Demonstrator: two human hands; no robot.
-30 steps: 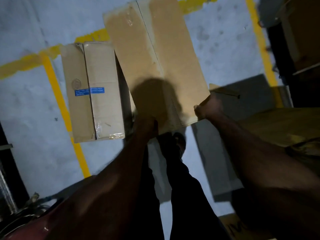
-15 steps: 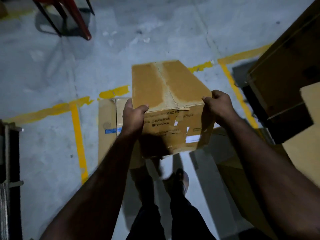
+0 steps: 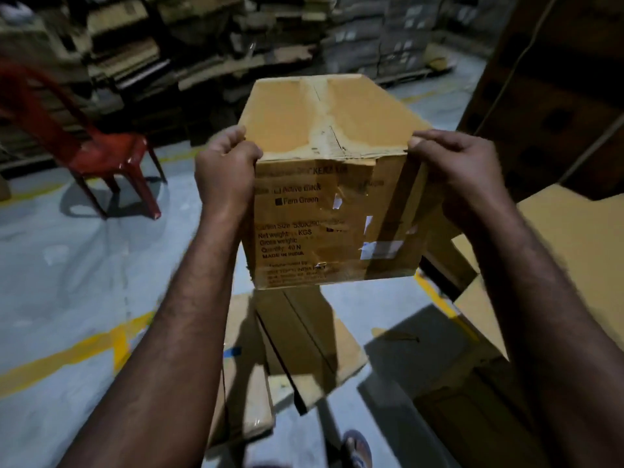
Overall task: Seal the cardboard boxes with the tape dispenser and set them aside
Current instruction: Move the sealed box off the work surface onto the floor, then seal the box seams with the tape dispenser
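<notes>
Carried box (image 3: 331, 204): the fingertips of the left hand (image 3: 224, 173), at 9 o'clock, and of the right hand (image 3: 462, 170), at 3 o'clock, pass round its side walls and are hidden. Its top and lowest printed lines are too smeared to read. Floor boxes (image 3: 314, 336), 6 o'clock, are partly covered by the carried box and the left forearm. Red chair (image 3: 101, 153), 10 o'clock, is cut by the picture's edge. Background stacks (image 3: 209, 38), 12 o'clock, are blurred. Sandalled foot (image 3: 356, 449), 6 o'clock, is cut off below.
</notes>
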